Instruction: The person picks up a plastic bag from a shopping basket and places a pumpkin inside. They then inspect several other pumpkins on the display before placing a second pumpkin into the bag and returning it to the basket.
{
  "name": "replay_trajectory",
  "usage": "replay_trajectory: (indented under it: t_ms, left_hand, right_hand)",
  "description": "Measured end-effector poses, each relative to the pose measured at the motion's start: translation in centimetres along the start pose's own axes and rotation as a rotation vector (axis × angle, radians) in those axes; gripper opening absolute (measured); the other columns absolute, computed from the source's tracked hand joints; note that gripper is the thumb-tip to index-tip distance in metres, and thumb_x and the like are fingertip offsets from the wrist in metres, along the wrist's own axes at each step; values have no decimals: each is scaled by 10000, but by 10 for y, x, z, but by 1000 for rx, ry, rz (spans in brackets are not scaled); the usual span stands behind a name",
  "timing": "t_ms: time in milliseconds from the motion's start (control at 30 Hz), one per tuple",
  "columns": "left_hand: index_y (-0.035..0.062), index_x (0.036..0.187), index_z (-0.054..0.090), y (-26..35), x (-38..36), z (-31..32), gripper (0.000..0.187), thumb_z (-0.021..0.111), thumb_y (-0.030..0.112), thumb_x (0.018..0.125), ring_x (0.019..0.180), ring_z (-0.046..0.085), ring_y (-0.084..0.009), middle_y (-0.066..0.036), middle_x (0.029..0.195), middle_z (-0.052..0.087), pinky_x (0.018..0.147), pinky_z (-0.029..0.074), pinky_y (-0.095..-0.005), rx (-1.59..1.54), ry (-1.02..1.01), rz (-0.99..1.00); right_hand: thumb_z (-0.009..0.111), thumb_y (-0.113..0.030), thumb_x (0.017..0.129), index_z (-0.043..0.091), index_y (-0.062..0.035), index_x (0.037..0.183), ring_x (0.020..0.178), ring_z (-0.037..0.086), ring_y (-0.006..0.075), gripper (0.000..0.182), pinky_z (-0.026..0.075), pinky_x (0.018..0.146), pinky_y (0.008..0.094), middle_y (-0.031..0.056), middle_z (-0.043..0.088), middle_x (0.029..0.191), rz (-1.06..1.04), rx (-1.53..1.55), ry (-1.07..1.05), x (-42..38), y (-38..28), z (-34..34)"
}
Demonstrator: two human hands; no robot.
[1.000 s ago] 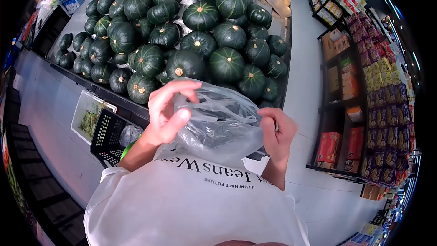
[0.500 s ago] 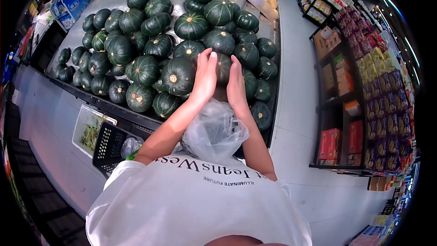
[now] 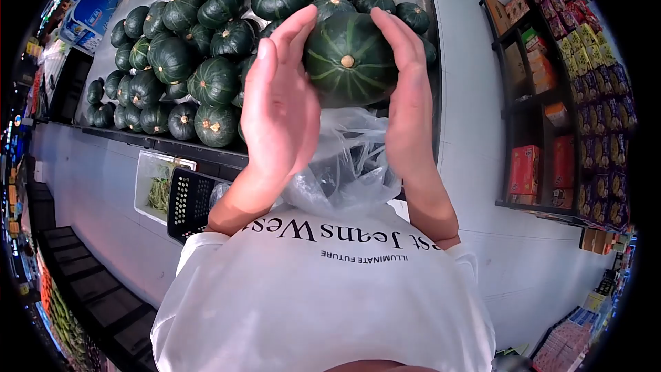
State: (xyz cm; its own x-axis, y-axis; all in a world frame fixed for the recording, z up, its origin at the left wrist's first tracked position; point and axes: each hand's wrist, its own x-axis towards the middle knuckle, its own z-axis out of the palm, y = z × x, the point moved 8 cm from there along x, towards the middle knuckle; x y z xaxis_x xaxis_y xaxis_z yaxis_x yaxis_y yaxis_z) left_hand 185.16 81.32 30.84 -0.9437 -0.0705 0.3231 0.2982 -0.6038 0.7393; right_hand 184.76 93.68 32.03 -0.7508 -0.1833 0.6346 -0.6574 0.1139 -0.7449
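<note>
Between my two palms is a round dark green pumpkin [image 3: 351, 62] with light green stripes, its pale stem facing me. My left hand [image 3: 282, 93] presses on its left side, fingers together and pointing up. Against the right side lies my right hand [image 3: 410, 72]. The pumpkin is raised above the display, close to the camera. A crumpled clear plastic bag [image 3: 337, 165] hangs below it, between my forearms and in front of my shirt.
Many green pumpkins [image 3: 213, 83] are piled on the display stand [image 3: 231, 157]. A black basket [image 3: 186, 200] and a white foam box [image 3: 142, 182] with greens stand below its front edge. Shelves [image 3: 506, 96] of packaged goods are at the right.
Both hands have lifted the pumpkin from the pile and brought it up closer to the camera. The view has shifted a little, and the plastic bag has spread under the pumpkin.
</note>
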Motion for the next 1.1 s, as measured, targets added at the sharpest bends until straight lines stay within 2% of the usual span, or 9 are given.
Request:
replay_trajectory:
  t_ms: [167,300,367,600,733,800,933,1000,1100]
  left_hand:
    - [-60,1325,367,15,-11,9,605,263,422,975,1278,313,-235,-160,1346,404,1075,189,-352,-58,-58,-91]
    - [-42,1384,276,-10,-33,-1,654,257,463,969,1366,166,-231,-151,1446,273,1100,106,-436,4,-78,-349]
    - [-6,1423,197,-24,-52,-11,666,233,480,968,1395,76,-233,-124,1490,179,1107,86,-459,34,-118,-502]
    - [76,1452,146,-38,-96,-19,707,248,546,935,1393,89,-241,-105,1509,101,1066,156,-568,96,-254,-915]
    - [74,1447,163,-33,-99,-31,699,262,539,935,1381,121,-252,-118,1498,141,1035,230,-591,190,-272,-920]
    - [72,1444,173,-28,-98,-37,692,275,531,936,1373,144,-255,-123,1490,166,1014,266,-603,227,-291,-919]
    - [44,1412,262,-39,-83,-43,623,325,473,965,1291,331,-267,-143,1412,326,979,393,-435,367,-270,-858]
    - [23,1343,364,-46,-71,-37,502,355,366,976,1146,502,-313,-203,1277,480,905,426,-374,648,-335,-703]
    - [-23,1302,394,-57,-58,-21,451,367,278,967,1141,492,-323,-230,1223,505,932,394,-375,906,-487,-379]
  right_hand:
    - [125,-579,943,326,0,1368,1263,383,214,746,285,1054,349,115,397,1361,157,26,-74,-13,-1,-2]
    - [137,-635,912,317,31,1363,1277,375,252,824,265,1068,376,159,388,1370,341,231,-56,-40,13,-3]
    - [241,-446,979,353,-4,1350,1284,337,246,589,254,1065,349,136,327,1397,405,330,-109,-63,18,-4]
    - [219,-504,962,370,-5,1340,1306,311,277,644,211,1082,377,145,357,1382,642,275,-381,-106,25,0]
    - [216,-434,984,414,-23,1307,1300,327,239,560,210,1087,343,125,377,1367,803,491,-334,-118,45,6]
    - [182,-499,975,389,-22,1333,1287,344,194,632,227,1083,332,103,399,1353,684,412,-427,-113,41,13]
    - [176,-475,982,412,-11,1307,1226,413,191,613,287,1052,319,108,440,1318,816,483,-285,-120,66,14]
    - [185,-444,988,426,-3,1289,1206,434,192,585,299,1039,312,114,458,1300,790,512,-214,-120,79,14]
    - [229,-410,990,455,14,1253,1199,443,201,548,301,1028,307,129,472,1287,643,447,-138,-119,81,8]
